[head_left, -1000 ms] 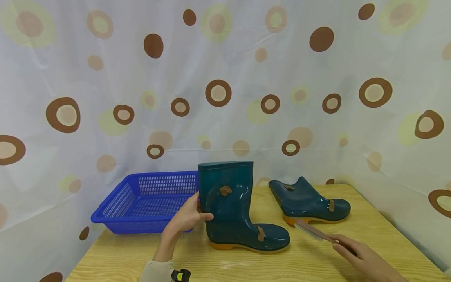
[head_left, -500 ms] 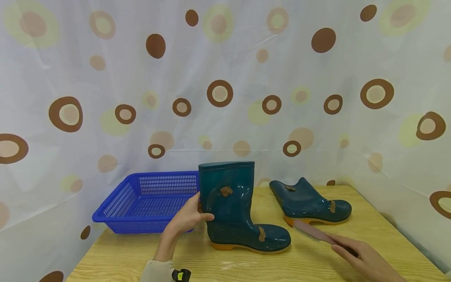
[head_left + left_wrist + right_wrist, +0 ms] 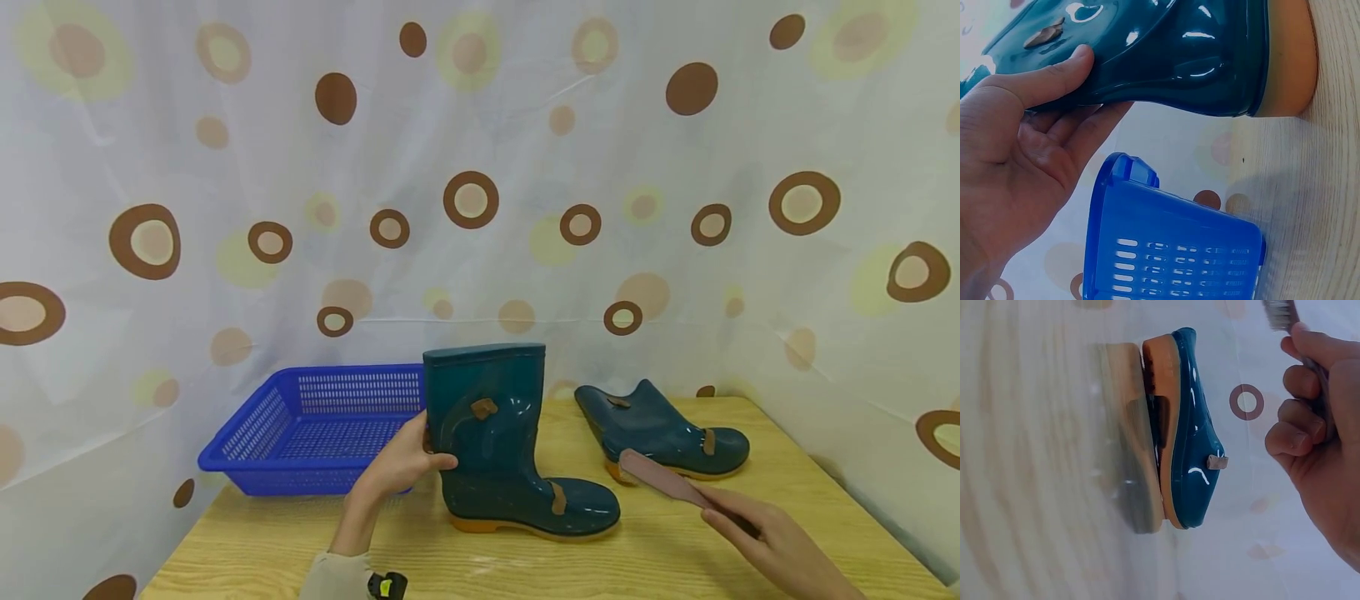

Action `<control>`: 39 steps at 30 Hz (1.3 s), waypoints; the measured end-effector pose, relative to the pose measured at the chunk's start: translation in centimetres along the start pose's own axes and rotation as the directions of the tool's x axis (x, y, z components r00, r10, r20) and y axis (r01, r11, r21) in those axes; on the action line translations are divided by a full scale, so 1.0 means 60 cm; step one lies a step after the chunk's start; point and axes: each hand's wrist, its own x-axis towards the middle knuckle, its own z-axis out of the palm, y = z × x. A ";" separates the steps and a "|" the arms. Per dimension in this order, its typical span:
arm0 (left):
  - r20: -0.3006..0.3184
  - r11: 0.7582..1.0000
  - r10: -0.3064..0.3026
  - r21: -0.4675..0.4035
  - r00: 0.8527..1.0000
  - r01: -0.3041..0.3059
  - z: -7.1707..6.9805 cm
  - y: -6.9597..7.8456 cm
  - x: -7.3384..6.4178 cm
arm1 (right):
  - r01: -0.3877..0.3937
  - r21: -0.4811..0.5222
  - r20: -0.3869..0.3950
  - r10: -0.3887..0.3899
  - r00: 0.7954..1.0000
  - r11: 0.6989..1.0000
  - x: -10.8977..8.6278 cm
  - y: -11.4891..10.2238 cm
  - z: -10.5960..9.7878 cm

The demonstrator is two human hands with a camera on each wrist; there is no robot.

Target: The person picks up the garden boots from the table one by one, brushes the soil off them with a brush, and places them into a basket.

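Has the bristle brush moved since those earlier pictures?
Yes. In the head view, the bristle brush has shifted slightly up and left against the lying rubber boot.

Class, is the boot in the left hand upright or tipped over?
Upright: the boot has its sole facing the table, its shaft above.

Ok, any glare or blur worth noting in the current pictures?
Head: small highlights on the upright boot and a pale glare patch on the table; left wrist: white streaks on that same boot, upper left corner washed out; right wrist: table blurred, seemingly mirroring the other boot.
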 end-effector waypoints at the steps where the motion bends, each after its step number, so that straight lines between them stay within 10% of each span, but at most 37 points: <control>1: 0.000 1.000 0.003 0.003 1.000 -0.003 0.000 0.000 0.000 | 0.025 -0.002 -0.027 -0.025 0.999 1.000 0.002 -0.003 0.000; 14: -0.008 0.999 0.012 0.032 1.000 -0.011 0.001 -0.007 0.005 | 0.269 0.002 -0.155 -0.265 0.952 0.963 0.033 -0.039 0.001; 39: -0.016 1.000 -0.012 0.018 1.000 0.012 0.001 -0.006 0.001 | 0.424 0.002 -0.234 -0.412 0.881 0.906 0.086 -0.098 0.005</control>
